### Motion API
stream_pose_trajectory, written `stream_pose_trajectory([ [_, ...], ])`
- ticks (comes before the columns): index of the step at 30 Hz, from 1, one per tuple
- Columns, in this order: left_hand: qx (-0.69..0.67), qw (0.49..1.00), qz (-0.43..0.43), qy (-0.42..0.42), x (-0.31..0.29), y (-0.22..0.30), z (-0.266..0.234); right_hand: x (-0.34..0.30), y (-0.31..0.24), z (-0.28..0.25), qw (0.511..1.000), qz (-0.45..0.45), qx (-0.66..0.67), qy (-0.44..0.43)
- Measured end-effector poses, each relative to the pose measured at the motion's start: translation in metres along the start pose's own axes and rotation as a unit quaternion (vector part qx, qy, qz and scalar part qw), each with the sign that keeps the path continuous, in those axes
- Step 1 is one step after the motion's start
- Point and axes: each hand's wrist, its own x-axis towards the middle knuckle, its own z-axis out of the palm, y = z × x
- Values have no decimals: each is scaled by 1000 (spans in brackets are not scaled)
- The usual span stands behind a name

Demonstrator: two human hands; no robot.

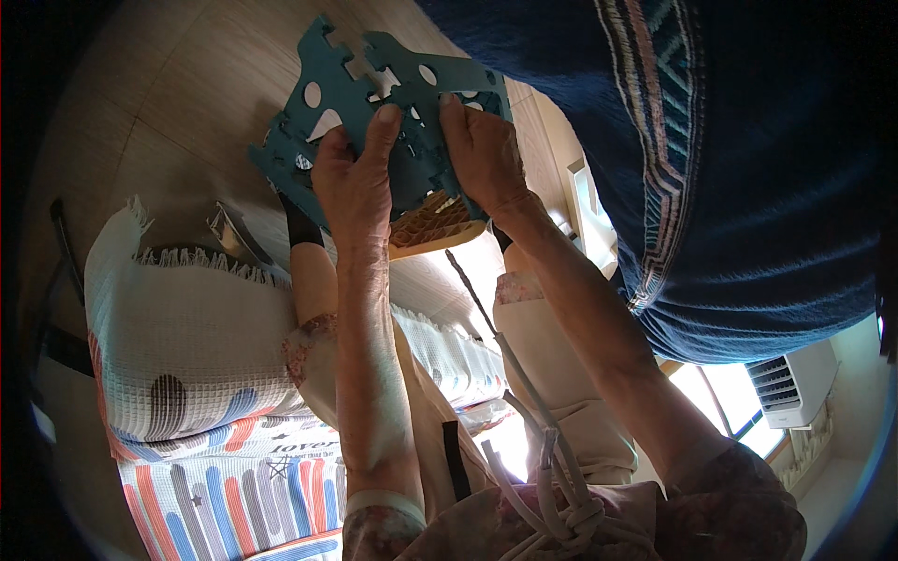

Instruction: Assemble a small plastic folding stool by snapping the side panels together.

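Observation:
A teal plastic folding stool [412,79], with round holes and interlocking toothed edges, is held out in front of my knees. Its two top panels meet at an angle along a toothed seam, partly folded. My left hand [354,187] grips the left panel, the thumb lying on its face near the seam. On the right panel my right hand [485,159] is closed, its thumb pressed near the seam too. Below and between my wrists shows a tan ribbed part [435,229] with a smooth rim. The fingers behind the panels are hidden.
On the left is a seat with a fringed white cover [196,365] in coloured stripes. Dark blue cloth [776,187] with a patterned band fills the upper right. Pale wood floor [196,84] lies beyond. A knotted pale cord [561,467] hangs at my front.

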Motion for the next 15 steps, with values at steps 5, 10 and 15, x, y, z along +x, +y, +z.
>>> stream_pose_trajectory([
  [5,-5,1000,-4,5,3,-3,-2,0,1,1,1000,1,-5,-4],
  [10,-1,1000,17,-8,2,0,-1,-2,0,2,1000,-22,-19,-11],
  [15,11,1000,12,-18,1,-5,5,-2,1,0,998,-22,-48,-29],
])
